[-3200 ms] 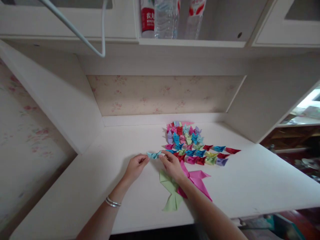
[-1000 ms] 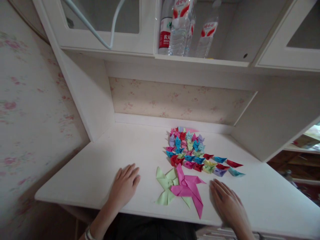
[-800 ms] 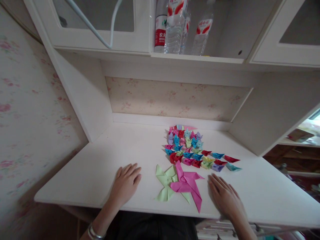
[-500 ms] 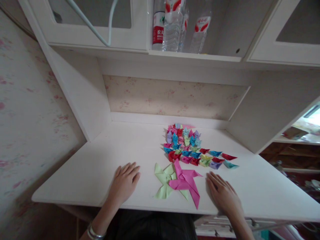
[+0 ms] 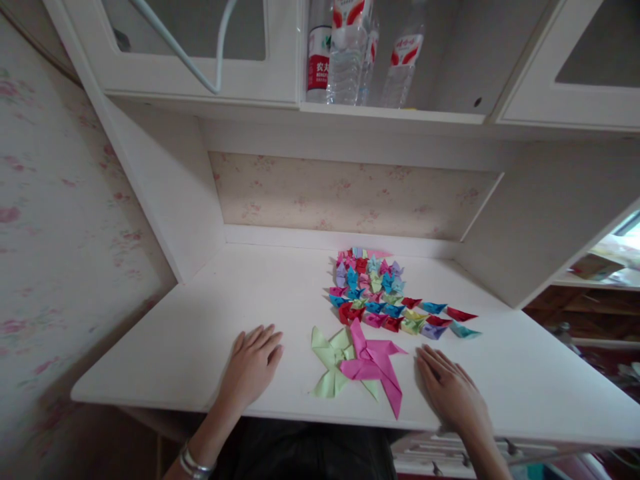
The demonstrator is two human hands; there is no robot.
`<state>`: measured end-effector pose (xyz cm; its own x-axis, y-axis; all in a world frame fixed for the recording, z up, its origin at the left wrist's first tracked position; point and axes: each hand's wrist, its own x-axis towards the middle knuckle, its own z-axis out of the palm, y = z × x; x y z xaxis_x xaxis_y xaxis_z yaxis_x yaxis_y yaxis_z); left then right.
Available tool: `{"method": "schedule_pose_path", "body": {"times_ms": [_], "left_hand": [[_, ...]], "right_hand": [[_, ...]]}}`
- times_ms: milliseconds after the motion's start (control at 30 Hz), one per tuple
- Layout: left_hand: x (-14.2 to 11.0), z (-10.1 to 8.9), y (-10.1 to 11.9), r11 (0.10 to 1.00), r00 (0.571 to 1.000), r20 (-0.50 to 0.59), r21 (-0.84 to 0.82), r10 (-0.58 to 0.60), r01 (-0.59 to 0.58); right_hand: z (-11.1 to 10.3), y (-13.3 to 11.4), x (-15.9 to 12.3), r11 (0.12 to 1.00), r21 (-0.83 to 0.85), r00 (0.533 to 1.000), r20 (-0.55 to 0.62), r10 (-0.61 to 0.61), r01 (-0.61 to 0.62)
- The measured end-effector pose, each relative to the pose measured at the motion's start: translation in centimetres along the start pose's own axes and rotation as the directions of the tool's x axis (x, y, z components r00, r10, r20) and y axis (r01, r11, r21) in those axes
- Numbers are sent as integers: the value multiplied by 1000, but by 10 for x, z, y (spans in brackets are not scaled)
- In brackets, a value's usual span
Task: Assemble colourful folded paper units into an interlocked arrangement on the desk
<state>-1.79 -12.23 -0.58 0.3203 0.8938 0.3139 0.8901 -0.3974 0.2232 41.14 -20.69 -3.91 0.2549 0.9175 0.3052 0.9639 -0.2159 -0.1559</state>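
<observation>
My left hand [image 5: 251,365] lies flat on the white desk, fingers stretched out, holding nothing. To the right of the paper pinwheels, my right hand [image 5: 449,383] also rests palm down with its fingers extended and nothing in it. Between the hands, a pink folded-paper pinwheel [image 5: 373,361] overlaps a light green paper pinwheel [image 5: 330,360]. Behind them sit rows of small, colourful origami pieces [image 5: 385,307], some shaped like little boats. Neither hand touches any of the paper.
The white desk [image 5: 165,347] has side panels and a back panel with floral wallpaper. Above it, an open cabinet shelf holds several plastic bottles [image 5: 345,60]. A pale cable [image 5: 175,50] hangs before the left cabinet door. Drawers [image 5: 435,453] show below the front edge.
The camera view has shifted very slightly. Both hands and the paper pieces stay in place on the desk.
</observation>
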Motion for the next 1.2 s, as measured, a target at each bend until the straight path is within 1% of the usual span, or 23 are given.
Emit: {"method": "schedule_pose_path", "body": {"times_ms": [267, 467, 700, 933, 1033, 1200], "left_hand": [[-1, -2, 2, 1000, 1000, -1, 16, 6, -6], [-3, -4, 4, 1000, 1000, -6, 3, 5, -5], [-4, -2, 2, 1000, 1000, -17, 2, 14, -14], [-3, -1, 0, 1000, 999, -33, -12, 17, -17], [-3, 0, 0, 1000, 1000, -22, -5, 18, -19], [-3, -1, 0, 1000, 1000, -16, 22, 19, -18]], "right_hand": [[-4, -1, 0, 1000, 15, 999, 33, -4, 4], [-3, -1, -1, 1000, 25, 1000, 26, -17, 16], [-7, -5, -2, 1000, 8, 999, 35, 2, -2], [-7, -7, -3, 1000, -28, 1000, 5, -10, 11], [-6, -6, -3, 999, -38, 1000, -8, -22, 22], [-6, -5, -3, 998, -50, 999, 4, -33, 33]]}}
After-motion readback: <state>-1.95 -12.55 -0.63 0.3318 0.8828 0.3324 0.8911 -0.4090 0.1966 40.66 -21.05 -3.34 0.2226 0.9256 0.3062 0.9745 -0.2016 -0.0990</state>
